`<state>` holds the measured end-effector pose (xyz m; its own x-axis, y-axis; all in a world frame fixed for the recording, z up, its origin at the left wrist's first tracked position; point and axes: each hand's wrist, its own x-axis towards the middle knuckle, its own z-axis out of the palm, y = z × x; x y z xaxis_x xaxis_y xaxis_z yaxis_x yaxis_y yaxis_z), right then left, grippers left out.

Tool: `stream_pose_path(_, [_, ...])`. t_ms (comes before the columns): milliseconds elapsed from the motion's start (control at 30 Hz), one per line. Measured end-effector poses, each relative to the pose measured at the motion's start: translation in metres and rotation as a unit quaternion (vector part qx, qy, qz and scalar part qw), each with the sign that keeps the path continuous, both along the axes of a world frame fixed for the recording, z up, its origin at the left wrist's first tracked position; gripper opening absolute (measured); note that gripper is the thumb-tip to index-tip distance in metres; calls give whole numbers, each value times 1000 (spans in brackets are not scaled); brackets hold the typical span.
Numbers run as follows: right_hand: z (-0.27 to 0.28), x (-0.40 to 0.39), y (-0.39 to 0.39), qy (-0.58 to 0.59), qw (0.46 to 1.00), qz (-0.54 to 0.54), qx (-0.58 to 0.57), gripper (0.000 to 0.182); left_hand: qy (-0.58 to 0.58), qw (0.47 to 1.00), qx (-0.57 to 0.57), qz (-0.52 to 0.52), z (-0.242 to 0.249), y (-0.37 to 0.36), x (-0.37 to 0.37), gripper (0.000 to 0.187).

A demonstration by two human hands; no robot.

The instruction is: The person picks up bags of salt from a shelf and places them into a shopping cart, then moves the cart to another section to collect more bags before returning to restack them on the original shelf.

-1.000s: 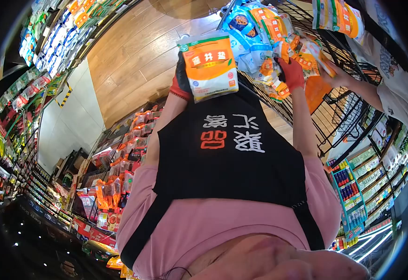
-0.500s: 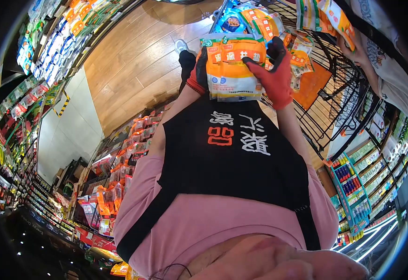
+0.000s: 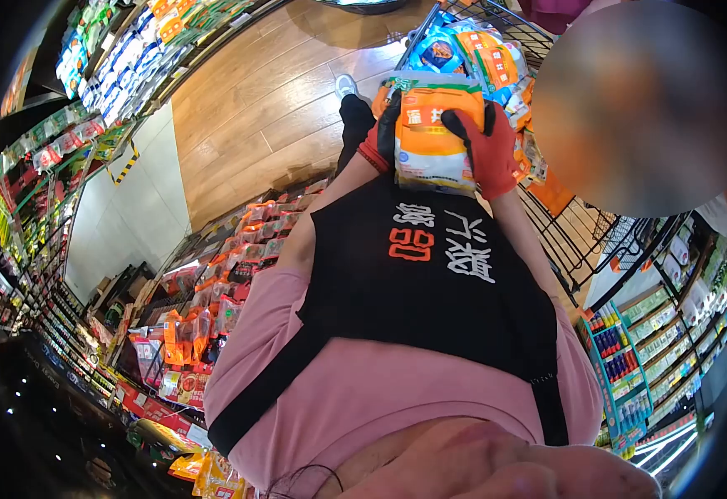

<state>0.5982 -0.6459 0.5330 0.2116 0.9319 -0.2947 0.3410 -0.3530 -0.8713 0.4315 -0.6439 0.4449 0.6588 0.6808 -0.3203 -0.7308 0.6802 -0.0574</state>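
Note:
Both gloved hands hold orange-and-white salt bags (image 3: 438,150) upright before my apron (image 3: 413,291), printed faces toward me. My left hand (image 3: 383,141), in a red glove with black fingers, grips their left edge, its fingertips mostly hidden behind. At the right edge my right hand (image 3: 492,150) is closed, its thumb pressed over the front. A second bag's edge shows behind the front one. Just beyond my hands, a black wire shopping cart (image 3: 538,37) holds more orange salt bags (image 3: 497,62) and blue packets (image 3: 438,51).
At the right, a blurred person (image 3: 642,108) leans over the cart. Shelves of red packets (image 3: 255,241) stand at my left, beside a wooden floor (image 3: 239,108). A teal display rack (image 3: 617,374) stands at the lower right.
The salt bags, fanned side by side before, are now squared together between my hands. The view has shifted slightly. A person has leaned in at the right, covering part of the cart.

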Motion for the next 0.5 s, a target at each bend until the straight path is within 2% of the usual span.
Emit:
stream_pose_path(67, [5, 4, 10, -37, 999, 15, -25, 42, 89, 996, 20, 13, -5, -1, 2, 58])
stream_pose_path(100, [7, 5, 8, -55, 997, 21, -45, 42, 78, 997, 10, 11, -2, -4, 1, 58])
stream_pose_path(133, [3, 5, 6, -18, 999, 11, 25, 52, 65, 998, 4, 7, 0, -4, 0, 58])
stream_pose_path(167, [3, 5, 11, -47, 995, -2, 87, 58, 50, 999, 2, 3, 1, 1, 0, 58])
stream_pose_path(233, [9, 4, 13, -106, 974, -22, 199, 68, 97, 995, 28, 2, 8, 1, 1, 58])
stream_pose_path(267, [5, 3, 17, 81, 988, -31, 131, 80, 120, 992, 43, 0, 11, 2, 1, 58])
stream_pose_path(300, [-2, 4, 20, 80, 996, 31, -18, 79, 142, 988, 56, -8, 14, 1, 0, 59])
stream_pose_path(367, [-20, 6, 26, 56, 996, 58, -47, 76, 180, 980, 87, -25, 20, 0, 2, 63])
stream_pose_path(400, [-21, 6, 28, 25, 995, 74, -58, 67, 194, 977, 82, -21, 22, 0, 2, 63])
stream_pose_path(433, [-29, 13, 26, 158, 985, 30, -64, 64, 95, 995, 29, -15, -11, 0, 1, 61])
stream_pose_path(467, [-45, 21, 25, 287, 956, -16, -66, 60, 103, 994, 33, -1, -33, -1, -2, 60])
stream_pose_path(500, [-57, 32, 25, 409, 908, -59, -64, 57, 86, 996, 10, 9, -33, -2, -6, 59])
